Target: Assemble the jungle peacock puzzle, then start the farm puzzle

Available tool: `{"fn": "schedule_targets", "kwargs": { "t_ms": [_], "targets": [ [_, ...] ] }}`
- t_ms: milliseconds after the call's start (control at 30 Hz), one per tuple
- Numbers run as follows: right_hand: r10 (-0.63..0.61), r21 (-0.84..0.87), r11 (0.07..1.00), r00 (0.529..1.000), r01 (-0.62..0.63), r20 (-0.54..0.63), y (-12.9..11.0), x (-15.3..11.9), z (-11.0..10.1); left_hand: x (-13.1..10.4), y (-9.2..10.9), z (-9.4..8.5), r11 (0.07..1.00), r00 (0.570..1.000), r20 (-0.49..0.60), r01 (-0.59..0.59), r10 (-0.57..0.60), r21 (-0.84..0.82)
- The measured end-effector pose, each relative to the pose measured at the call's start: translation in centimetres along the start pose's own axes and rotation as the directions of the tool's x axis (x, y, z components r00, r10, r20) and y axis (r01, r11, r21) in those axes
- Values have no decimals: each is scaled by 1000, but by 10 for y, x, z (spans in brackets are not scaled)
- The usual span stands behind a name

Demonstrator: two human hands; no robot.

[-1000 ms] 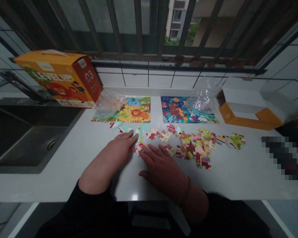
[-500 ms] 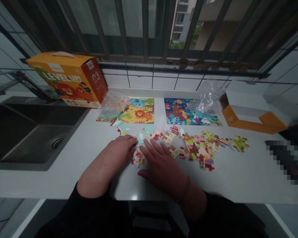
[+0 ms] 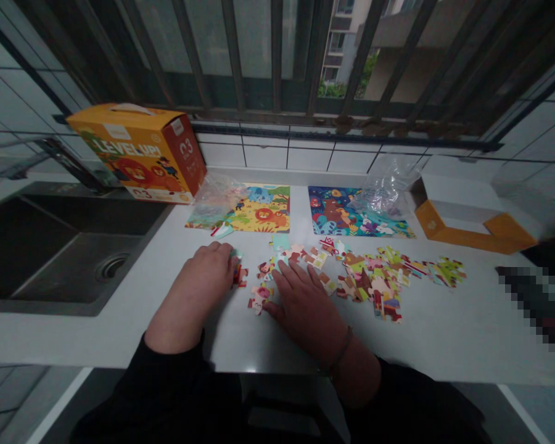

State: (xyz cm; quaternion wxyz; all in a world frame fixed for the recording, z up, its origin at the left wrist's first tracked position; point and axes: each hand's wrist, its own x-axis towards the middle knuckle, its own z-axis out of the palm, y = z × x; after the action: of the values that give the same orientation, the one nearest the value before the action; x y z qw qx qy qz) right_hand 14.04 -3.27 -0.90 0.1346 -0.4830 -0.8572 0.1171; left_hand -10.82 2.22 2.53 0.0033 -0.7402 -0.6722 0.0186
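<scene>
Loose jigsaw puzzle pieces (image 3: pixel 374 274) lie spread over the white countertop. My left hand (image 3: pixel 206 271) rests on the left part of the spread, its fingers curled down round a red and teal puzzle piece (image 3: pixel 241 277); the fingertips are partly hidden. My right hand (image 3: pixel 308 302) lies palm down with fingers apart, its fingertips touching pieces in the middle. A pink pig-faced piece (image 3: pixel 259 298) lies between the hands, close to the right thumb. Beyond the left hand, a pale piece with a red stripe (image 3: pixel 222 230) lies by itself.
Two picture sheets, a yellow lion one (image 3: pixel 263 213) and a dark blue one (image 3: pixel 335 216), lie behind the pieces under clear plastic bags (image 3: pixel 388 185). An orange box (image 3: pixel 143 154) stands at back left beside the sink (image 3: pixel 92 302). An open orange tray (image 3: pixel 474 237) is at right.
My left hand has moved left, away from the right hand, with the red and teal piece now showing at its fingertips. The right hand has barely moved. The view has shifted slightly.
</scene>
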Motion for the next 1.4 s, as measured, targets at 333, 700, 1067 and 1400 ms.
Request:
{"fn": "schedule_targets", "kwargs": {
  "t_ms": [333, 700, 1067, 1400],
  "targets": [
    [-37, 21, 999, 997, 35, 75, -24, 39, -6, 15, -5, 12, 999, 999, 17, -39, 39, -36],
    [49, -63, 997, 996, -54, -70, 16, 24, -33, -2, -4, 5, 999, 999, 46, -30, 29, 23],
    [552, -216, 800, 828, -559, -97, 134, -52, -105, -24, 140, 1, 775, 830, -85, -546, 551, -317],
    [348, -79, 930, 930, -358, -119, 137, -34, -68, -15, 180, -15, 865, 859, 127, -474, 495, -166]
  ]
}}
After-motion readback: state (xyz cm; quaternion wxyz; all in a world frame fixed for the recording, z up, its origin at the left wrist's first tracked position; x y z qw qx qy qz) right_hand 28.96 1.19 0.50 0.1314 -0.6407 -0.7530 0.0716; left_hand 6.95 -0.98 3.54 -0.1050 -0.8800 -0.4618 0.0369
